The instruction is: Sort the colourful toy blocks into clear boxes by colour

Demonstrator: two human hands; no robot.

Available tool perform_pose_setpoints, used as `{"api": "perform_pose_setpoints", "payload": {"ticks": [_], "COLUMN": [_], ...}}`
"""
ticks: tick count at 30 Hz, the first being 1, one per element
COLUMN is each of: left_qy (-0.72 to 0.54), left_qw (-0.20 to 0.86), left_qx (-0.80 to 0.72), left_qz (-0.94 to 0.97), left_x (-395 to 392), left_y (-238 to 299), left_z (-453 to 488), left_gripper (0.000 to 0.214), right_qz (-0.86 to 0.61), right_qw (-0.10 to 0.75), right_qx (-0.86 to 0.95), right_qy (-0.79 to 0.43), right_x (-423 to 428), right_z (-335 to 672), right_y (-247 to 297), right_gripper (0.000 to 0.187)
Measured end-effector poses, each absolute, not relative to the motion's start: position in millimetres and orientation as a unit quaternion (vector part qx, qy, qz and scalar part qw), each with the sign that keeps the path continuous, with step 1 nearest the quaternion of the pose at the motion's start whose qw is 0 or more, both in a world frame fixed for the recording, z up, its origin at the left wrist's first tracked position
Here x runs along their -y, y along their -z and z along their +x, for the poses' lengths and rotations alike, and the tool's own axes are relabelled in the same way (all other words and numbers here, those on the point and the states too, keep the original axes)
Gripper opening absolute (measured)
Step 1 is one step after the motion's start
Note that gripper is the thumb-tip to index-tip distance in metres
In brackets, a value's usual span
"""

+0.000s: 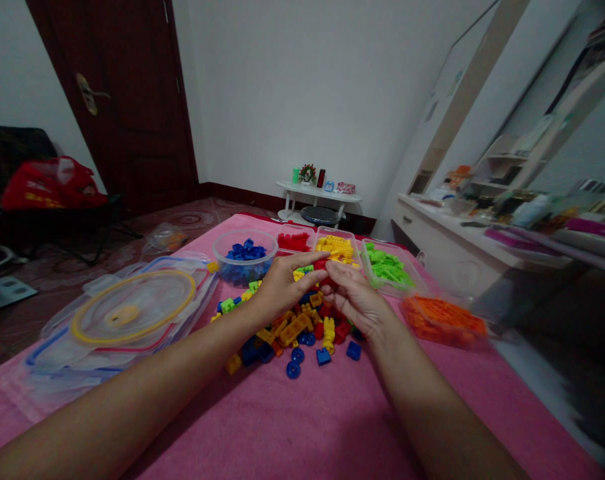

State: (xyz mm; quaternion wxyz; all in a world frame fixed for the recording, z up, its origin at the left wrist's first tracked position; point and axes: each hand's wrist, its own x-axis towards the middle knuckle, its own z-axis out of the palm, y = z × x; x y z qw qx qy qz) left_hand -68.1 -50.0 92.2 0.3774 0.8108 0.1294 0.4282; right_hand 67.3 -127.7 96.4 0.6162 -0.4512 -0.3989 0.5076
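Observation:
Over a mixed pile of toy building bricks (295,327), my two hands meet at a small red toy brick (322,266). My left hand (285,281) reaches it from the left, its thumb and forefinger tips closed about the piece. From the other side, the bent fingers of my right hand (356,297) grip the same brick; they partly cover it, so its shape is unclear. Below, the pile holds yellow, blue, red and green pieces. Blue wheels (293,369) and a blue brick (353,351) lie at its near edge.
Behind the pile stand clear tubs of blue bricks (246,251), red bricks (293,241), yellow bricks (336,248) and green bricks (388,265). An orange-filled box (445,320) sits at right. Stacked clear lids (132,310) lie at left on the pink cloth (262,427).

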Motion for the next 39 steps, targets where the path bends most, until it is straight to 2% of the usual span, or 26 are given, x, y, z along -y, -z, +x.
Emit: {"api": "perform_pose_setpoints", "payload": {"ticks": [5, 8, 10, 13, 16, 19, 29, 32, 36, 39], "left_qy": [-0.395, -0.389, -0.378, -0.357, -0.336, -0.322, -0.302, -0.297, -0.301, -0.306], "left_qw": [0.379, 0.373, 0.367, 0.346, 0.32, 0.29, 0.243, 0.236, 0.223, 0.219], "left_qx": [-0.116, -0.118, -0.133, -0.167, -0.196, -0.207, -0.212, -0.201, -0.18, -0.173], "left_qz": [0.829, 0.834, 0.839, 0.852, 0.864, 0.877, 0.897, 0.903, 0.91, 0.91], "left_x": [53, 51, 48, 42, 39, 39, 36, 37, 37, 36], "left_y": [-88, -84, -79, -70, -65, -64, -57, -57, -56, -53], "left_z": [-67, -66, -66, -64, -62, -62, -62, -62, -62, -62], "left_gripper": [0.055, 0.057, 0.054, 0.049, 0.044, 0.041, 0.036, 0.034, 0.033, 0.033], "right_qz": [-0.475, -0.579, -0.681, -0.828, -0.907, -0.926, -0.936, -0.925, -0.88, -0.819], "right_qw": [0.619, 0.575, 0.506, 0.331, 0.199, 0.151, 0.105, 0.133, 0.218, 0.22], "right_qx": [0.392, 0.448, 0.49, 0.453, 0.368, 0.341, 0.335, 0.353, 0.422, 0.525], "right_qy": [-0.488, -0.364, -0.202, 0.002, 0.052, 0.052, 0.037, 0.038, -0.001, -0.071], "right_x": [130, 141, 153, 177, 196, 203, 196, 191, 181, 173], "right_z": [76, 100, 128, 178, 223, 247, 246, 238, 211, 183], "right_y": [-105, -124, -138, -150, -147, -136, -130, -132, -137, -138], "right_gripper": [0.031, 0.029, 0.026, 0.02, 0.018, 0.021, 0.022, 0.023, 0.025, 0.022]}}
